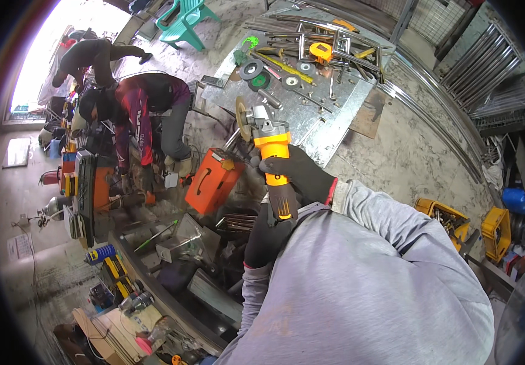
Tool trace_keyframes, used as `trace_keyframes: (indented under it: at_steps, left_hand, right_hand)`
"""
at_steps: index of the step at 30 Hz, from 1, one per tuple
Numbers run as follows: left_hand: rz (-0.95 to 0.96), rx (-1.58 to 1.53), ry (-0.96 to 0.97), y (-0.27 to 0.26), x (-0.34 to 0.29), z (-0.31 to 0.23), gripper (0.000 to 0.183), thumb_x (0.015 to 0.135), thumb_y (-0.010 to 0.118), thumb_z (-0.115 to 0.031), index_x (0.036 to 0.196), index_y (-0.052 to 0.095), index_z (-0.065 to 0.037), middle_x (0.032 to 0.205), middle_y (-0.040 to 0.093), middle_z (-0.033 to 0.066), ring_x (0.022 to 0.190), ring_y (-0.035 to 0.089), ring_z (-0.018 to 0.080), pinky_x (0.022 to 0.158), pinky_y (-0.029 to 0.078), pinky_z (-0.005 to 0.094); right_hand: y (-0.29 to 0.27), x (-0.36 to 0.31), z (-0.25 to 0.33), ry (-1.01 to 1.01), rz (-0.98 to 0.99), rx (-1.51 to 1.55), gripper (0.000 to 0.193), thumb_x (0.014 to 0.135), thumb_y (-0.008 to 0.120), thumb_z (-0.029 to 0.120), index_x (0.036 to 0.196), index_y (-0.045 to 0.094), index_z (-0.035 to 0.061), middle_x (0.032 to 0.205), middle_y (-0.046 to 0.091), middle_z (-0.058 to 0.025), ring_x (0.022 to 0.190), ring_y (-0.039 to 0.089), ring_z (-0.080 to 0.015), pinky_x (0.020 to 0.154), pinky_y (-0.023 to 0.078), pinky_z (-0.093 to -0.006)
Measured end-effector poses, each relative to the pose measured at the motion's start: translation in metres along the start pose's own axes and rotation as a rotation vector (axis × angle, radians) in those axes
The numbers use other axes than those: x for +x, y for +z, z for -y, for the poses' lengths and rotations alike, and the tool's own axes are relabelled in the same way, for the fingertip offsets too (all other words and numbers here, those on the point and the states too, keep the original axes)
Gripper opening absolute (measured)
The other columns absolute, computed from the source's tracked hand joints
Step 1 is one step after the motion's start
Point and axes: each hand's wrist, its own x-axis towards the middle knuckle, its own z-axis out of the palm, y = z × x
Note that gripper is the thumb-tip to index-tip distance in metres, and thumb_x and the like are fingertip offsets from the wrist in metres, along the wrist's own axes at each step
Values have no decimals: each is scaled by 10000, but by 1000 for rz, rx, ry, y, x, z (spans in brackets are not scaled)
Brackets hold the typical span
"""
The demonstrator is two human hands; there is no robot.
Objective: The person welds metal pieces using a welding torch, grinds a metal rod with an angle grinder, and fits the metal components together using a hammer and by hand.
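A yellow-and-black angle grinder (272, 149) is held upright in front of my chest, its grey gear head and tan disc (243, 118) at the top. My right hand (305, 174), in a dark glove with a red cuff edge, wraps its fingers around the yellow body. Lower down, my left hand (263, 238), gloved alike, is at the black rear end of the grinder; its fingers are partly hidden behind the tool. Beyond the disc lies a metal-topped table (302, 131) with several loose discs (291, 81), a yellow tape measure (321, 52) and shiny metal tubes (286, 36).
An orange metal case (214, 180) stands left of the grinder. A co-worker (153, 115) bends over tools at the left; another person (89, 61) stoops by the bright doorway. A green chair (184, 23) stands at the back, yellow crates (496, 231) at the right. Long tubes (438, 125) lie beyond the table.
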Motion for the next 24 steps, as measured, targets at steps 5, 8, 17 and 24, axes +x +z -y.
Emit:
trace_keyframes:
  at_steps: [5,8,17,24]
  left_hand:
    - [-88,15,96,9,-6,10,359,971,660,-52,1315,561,-25,1153,674,58,1031,640,144,895,536,337]
    - [-144,159,107,13,-7,11,434,963,649,-39,1383,544,-10,1166,669,66,1041,635,143,896,536,326]
    - [-329,-115,141,8,28,2,613,914,713,-26,1488,507,33,1202,667,124,1067,639,154,894,561,330]
    - [-391,-123,186,18,41,5,329,926,769,-34,1211,606,-26,1007,693,45,836,681,126,722,562,295]
  right_hand:
    - [-14,10,-14,43,45,62,498,964,817,212,1378,596,44,1160,715,-74,995,757,-192,877,641,-366]
    - [-17,9,-18,48,35,71,477,965,815,203,1360,596,47,1149,710,-72,988,756,-190,879,646,-364]
    - [-6,4,-9,-107,-23,-267,366,990,799,265,1256,675,47,1079,727,-31,942,713,-139,845,592,-323]
    - [-63,1,12,-98,294,-885,624,1043,700,434,1511,577,40,1361,688,-175,1288,651,-261,1121,497,-417]
